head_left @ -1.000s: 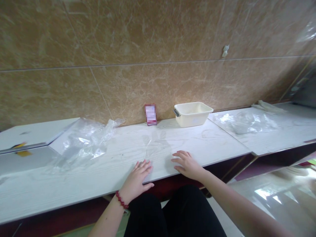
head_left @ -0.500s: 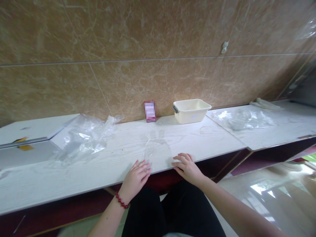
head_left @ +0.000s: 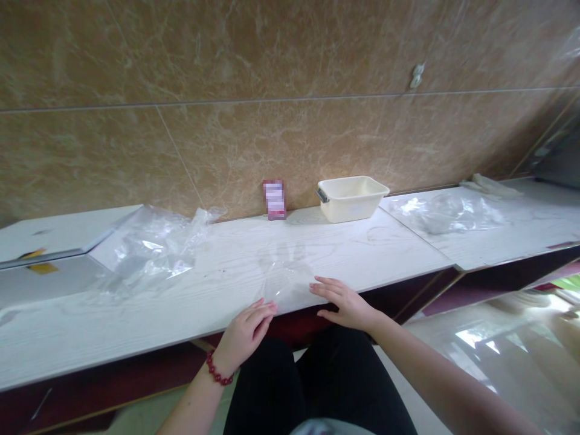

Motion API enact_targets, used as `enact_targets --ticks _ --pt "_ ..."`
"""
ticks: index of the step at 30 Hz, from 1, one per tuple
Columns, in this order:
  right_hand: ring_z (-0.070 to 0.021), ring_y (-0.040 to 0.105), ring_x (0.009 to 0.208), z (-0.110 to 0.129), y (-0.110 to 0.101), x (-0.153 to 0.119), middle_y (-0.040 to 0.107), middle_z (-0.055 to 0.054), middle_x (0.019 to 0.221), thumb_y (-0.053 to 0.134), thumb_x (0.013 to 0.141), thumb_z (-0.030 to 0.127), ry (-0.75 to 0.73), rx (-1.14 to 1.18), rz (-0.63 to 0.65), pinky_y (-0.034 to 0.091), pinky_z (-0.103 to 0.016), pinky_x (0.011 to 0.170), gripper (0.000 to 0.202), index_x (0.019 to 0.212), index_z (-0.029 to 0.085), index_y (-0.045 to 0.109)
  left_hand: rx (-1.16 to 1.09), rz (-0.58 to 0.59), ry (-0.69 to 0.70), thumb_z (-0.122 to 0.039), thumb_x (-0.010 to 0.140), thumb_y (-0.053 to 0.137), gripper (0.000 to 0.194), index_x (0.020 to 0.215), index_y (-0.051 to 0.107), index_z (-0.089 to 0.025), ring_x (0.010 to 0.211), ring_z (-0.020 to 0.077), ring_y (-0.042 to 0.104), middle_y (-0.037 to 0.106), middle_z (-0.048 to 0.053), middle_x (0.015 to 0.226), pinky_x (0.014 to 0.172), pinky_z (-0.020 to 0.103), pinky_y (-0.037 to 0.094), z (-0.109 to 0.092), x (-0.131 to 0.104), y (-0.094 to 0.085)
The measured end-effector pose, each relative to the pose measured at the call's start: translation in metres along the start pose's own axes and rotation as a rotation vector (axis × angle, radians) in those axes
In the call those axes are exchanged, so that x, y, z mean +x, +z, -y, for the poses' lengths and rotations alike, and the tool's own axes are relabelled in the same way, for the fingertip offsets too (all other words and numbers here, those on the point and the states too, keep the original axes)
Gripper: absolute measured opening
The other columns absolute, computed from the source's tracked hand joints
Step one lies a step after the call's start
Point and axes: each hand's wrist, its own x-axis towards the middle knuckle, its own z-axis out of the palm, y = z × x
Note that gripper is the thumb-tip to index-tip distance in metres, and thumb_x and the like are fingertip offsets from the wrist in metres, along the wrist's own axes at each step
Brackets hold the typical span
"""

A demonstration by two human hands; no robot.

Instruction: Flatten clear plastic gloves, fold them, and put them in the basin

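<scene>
Between my hands, a thin piece of clear plastic film [head_left: 286, 279] lies at the front of the white tabletop [head_left: 231, 272]; its outline is faint, and I cannot tell if it is a bag. My left hand [head_left: 247, 326], with a red bead bracelet [head_left: 217, 370] on the wrist, has its fingers drawn together at the film's near left corner and seems to pinch it. On the right, my right hand [head_left: 339, 302] lies with fingers stretched out and thumb apart, its fingertips by the film's right edge.
A cream plastic tub [head_left: 353, 202] with a grey handle stands against the tiled wall, beside a small red-and-white card [head_left: 274, 199]. Crumpled clear plastic [head_left: 158, 248] and a white box [head_left: 67, 235] lie left. More clear plastic [head_left: 448, 211] and a pale cloth-like item [head_left: 489, 186] lie right.
My left fingers have closed together from a spread pose. My right hand has shifted slightly left with fingers straightened. The film looks more creased near my left hand.
</scene>
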Motion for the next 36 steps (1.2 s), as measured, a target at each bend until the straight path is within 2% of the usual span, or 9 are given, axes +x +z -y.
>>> enact_targets --ticks 6,12,16,20,22,26,30,36 --pt "-0.0147 0.030 0.118 -0.004 0.004 0.013 0.046 -0.004 0.120 0.046 0.076 0.021 -0.112 0.045 0.133 0.025 -0.033 0.097 0.049 0.124 0.023 0.034 -0.113 0.049 0.006 -0.019 0.081 0.038 0.023 0.098 0.054 -0.021 0.097 0.0129 0.053 0.061 0.000 0.099 0.086 0.028 0.043 -0.004 -0.004 -0.009" --pt "-0.0144 0.031 0.117 -0.004 0.003 0.025 0.048 -0.004 0.117 0.042 0.078 0.021 -0.222 0.087 0.151 0.025 -0.033 0.097 0.046 0.124 0.022 0.035 -0.234 0.084 -0.013 -0.021 0.081 0.037 0.024 0.095 0.056 -0.021 0.091 0.0131 0.056 0.063 0.002 0.095 0.081 0.027 0.046 -0.003 -0.004 -0.018" --pt "-0.0123 0.034 0.115 -0.002 0.003 0.031 0.050 -0.003 0.116 0.038 0.080 0.019 -0.279 0.168 0.174 0.029 -0.029 0.095 0.041 0.121 0.022 0.039 -0.283 0.087 -0.005 -0.026 0.079 0.042 0.025 0.099 0.055 -0.022 0.091 0.0146 0.056 0.062 0.003 0.097 0.080 0.028 0.046 0.000 -0.004 -0.021" --pt "-0.0116 0.041 0.110 -0.003 0.006 0.033 0.050 -0.005 0.115 0.038 0.081 0.020 -0.270 0.235 0.167 0.030 -0.029 0.095 0.038 0.119 0.020 0.041 -0.266 0.095 0.026 -0.037 0.067 0.058 0.050 0.113 0.047 -0.021 0.103 0.0192 0.049 0.053 0.006 0.113 0.088 0.033 0.040 0.004 -0.001 -0.021" --pt "-0.0115 0.042 0.108 -0.003 0.007 0.033 0.051 -0.005 0.114 0.038 0.081 0.018 -0.255 0.257 0.162 0.030 -0.029 0.095 0.038 0.118 0.020 0.043 -0.243 0.086 0.009 -0.036 0.068 0.056 0.050 0.115 0.045 -0.020 0.106 0.0191 0.046 0.050 0.006 0.116 0.090 0.034 0.038 0.007 0.001 -0.019" --pt "-0.0103 0.042 0.109 -0.002 0.006 0.032 0.051 -0.003 0.114 0.035 0.081 0.018 -0.196 0.296 0.166 0.032 -0.027 0.094 0.037 0.117 0.021 0.043 -0.252 0.114 -0.081 -0.029 0.079 0.041 0.032 0.109 0.052 -0.022 0.100 0.0161 0.051 0.056 0.003 0.109 0.088 0.032 0.040 0.011 0.007 -0.014" --pt "-0.0105 0.045 0.106 -0.002 0.004 0.034 0.053 -0.002 0.112 0.033 0.083 0.023 -0.057 0.287 0.143 0.036 -0.025 0.090 0.035 0.115 0.023 0.046 -0.294 0.063 -0.263 -0.032 0.080 0.037 0.031 0.099 0.059 -0.020 0.093 0.0160 0.055 0.061 0.003 0.100 0.083 0.031 0.043 0.011 0.016 -0.014" --pt "-0.0159 0.051 0.097 -0.005 0.009 0.048 0.058 -0.005 0.100 0.040 0.079 0.032 0.278 0.164 -0.095 0.040 -0.029 0.084 0.027 0.096 0.021 0.058 -0.471 -0.094 -0.504 -0.038 0.076 0.043 0.031 0.092 0.060 -0.017 0.084 0.0166 0.059 0.064 0.004 0.091 0.079 0.028 0.045 0.013 0.037 -0.012"
